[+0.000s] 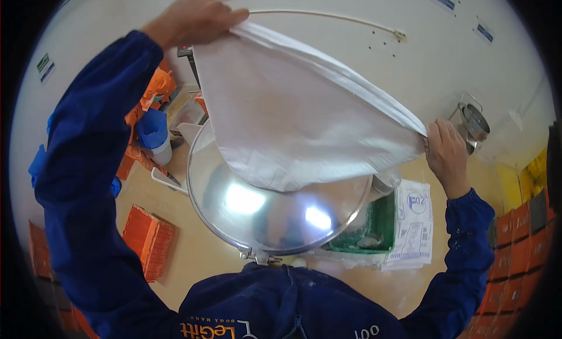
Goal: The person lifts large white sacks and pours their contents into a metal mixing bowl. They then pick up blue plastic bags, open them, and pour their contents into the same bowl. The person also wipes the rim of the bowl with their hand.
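Note:
A large white sack (304, 105) is stretched between my raised hands, above a round, shiny metal vessel (275, 228) with a clamp (260, 257) on its near rim. My left hand (196, 20), higher up, is closed on the sack's upper left corner. Farther right and lower, my right hand (448, 154) grips the opposite corner. The sack hangs slack in the middle, and its lower edge overlaps the far part of the vessel. Whether anything is inside the sack I cannot tell.
Right of the vessel, a green crate (369, 225) sits beside a printed white bag (413, 222). An orange crate (146, 242) is on the floor at left, with a blue-lined white bucket (155, 137) beyond. Stacked orange crates (515, 257) stand far right. A metal fixture (473, 122) is by the wall.

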`<state>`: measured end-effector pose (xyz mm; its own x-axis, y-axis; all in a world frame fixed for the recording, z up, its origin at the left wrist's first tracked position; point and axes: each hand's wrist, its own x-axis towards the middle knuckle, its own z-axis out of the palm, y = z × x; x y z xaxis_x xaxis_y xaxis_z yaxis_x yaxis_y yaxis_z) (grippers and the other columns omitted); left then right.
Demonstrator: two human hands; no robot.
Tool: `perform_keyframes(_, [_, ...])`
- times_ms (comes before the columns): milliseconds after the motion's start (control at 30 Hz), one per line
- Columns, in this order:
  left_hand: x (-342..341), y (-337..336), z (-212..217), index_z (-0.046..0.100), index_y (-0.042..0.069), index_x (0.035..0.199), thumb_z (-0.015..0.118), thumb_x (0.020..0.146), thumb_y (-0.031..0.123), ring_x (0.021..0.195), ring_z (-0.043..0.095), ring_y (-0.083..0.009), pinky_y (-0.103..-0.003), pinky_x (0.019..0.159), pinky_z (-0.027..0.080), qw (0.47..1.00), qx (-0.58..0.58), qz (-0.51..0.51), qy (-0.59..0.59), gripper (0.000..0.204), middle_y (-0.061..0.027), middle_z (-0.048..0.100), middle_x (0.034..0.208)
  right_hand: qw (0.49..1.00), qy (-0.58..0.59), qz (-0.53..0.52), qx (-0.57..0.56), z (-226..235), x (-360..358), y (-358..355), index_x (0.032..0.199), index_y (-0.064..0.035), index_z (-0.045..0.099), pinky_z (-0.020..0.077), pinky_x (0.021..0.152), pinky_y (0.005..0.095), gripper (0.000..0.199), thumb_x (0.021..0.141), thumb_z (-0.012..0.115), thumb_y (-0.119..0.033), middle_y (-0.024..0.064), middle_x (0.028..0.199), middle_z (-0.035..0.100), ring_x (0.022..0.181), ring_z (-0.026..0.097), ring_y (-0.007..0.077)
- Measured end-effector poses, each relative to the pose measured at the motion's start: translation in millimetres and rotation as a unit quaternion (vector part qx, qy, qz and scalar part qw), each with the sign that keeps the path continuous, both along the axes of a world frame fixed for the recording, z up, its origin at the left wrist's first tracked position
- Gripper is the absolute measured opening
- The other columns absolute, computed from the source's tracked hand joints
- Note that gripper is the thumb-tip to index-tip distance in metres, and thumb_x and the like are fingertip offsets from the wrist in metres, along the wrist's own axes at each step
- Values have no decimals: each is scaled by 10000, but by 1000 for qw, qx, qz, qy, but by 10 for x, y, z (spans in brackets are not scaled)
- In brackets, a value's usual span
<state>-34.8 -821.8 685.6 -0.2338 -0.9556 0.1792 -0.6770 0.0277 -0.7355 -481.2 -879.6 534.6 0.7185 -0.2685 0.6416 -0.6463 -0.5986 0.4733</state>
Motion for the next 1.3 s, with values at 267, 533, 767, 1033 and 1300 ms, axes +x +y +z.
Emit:
perform_keyframes(267, [-1045,-310,929,543,146,852,522,943,298,539,593,-129,-260,447,473,959,-89,-188,-193,179,-26,593,619,983,-65,-156,66,59,-738,497,846,-51,468,439,537,416,187,893,567,-203,122,769,543,707,580,315])
perform_keyframes(533, [-1629,-458,1001,567,161,901,511,940,316,633,644,-156,-282,536,528,935,-102,-238,-242,170,-31,647,703,947,-77,-259,172,-285,-1009,699,1035,-6,516,447,557,475,185,926,526,-155,220,812,595,679,586,405])
perform_keyframes(767, [-1431,-365,907,591,131,906,553,907,260,747,663,-183,-306,638,538,923,-144,-311,-176,135,-35,666,776,969,-228,-68,-60,2,89,496,1074,-62,534,470,608,452,254,860,624,-165,177,864,639,730,610,386])
perform_keyframes(1033, [-152,87,-658,568,182,1174,695,730,144,1103,494,-254,-372,919,347,678,-420,-496,343,464,-73,546,1202,980,-69,-173,72,152,101,31,947,-53,534,441,539,478,150,892,590,-181,202,728,610,651,589,410])
perform_keyframes(1300, [91,886,-4742,175,-26,1441,612,824,335,1336,236,-416,-520,1105,163,708,-99,63,696,838,-283,204,1463,971,61,-229,9,963,1243,-281,900,-50,516,469,567,494,223,930,530,-270,193,728,631,645,603,403])
